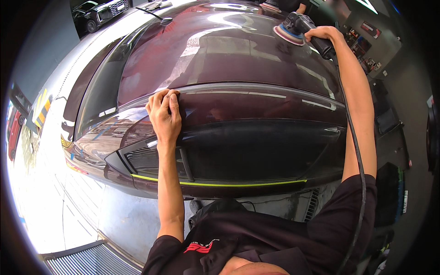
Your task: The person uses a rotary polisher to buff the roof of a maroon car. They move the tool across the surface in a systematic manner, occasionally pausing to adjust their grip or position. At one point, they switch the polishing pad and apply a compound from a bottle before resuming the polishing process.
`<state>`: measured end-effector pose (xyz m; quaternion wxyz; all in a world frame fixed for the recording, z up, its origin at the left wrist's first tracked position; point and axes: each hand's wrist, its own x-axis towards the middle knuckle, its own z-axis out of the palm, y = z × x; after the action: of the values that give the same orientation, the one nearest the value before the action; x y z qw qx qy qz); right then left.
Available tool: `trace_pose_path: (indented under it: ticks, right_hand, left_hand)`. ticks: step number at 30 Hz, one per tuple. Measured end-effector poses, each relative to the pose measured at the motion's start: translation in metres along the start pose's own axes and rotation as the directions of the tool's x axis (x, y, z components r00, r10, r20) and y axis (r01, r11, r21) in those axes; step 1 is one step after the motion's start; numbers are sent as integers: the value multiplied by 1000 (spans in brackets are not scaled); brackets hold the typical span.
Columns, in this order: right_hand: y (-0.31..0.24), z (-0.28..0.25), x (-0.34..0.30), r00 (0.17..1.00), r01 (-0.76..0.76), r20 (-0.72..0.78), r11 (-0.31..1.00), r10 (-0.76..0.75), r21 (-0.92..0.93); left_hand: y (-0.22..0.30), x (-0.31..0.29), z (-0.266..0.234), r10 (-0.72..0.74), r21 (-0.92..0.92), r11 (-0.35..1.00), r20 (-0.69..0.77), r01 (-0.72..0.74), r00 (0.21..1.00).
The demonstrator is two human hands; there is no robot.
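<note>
Across the car roof (229, 59), right hand (323, 33) grips a polisher (298, 24); left hand (165, 113) curls at the near edge, contents hidden

There is 1 view, taken by the left of 2 head-worn fisheye cameras. It faces downward and ahead, from close above the dark shirt (266, 229) at the lower edge, over the car roof (229, 59), up to the parked black car (98, 15), which is farther. Toward the rim, straight edges bend strongly.
</note>
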<state>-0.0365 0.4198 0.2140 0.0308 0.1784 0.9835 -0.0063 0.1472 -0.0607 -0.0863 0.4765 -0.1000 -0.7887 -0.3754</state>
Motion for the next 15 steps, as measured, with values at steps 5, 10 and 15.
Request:
trace_pose_path:
  ticks: [5, 10, 15]
  right_hand:
    - [18, 7, -26, 995, 77, -57, 995, -81, -69]
    - [28, 13, -49, 985, 59, -149, 986, -83, -155]
    - [26, 13, -58, 993, 104, -33, 982, -110, -158]
  left_hand:
    - [-1, -2, 0, 7, -2, 1000, -7, -7, 1000]
    - [-4, -3, 1, 6, -11, 1000, -11, -7, 1000]
    - [-4, -4, 2, 6, -18, 1000, -25, -7, 1000]
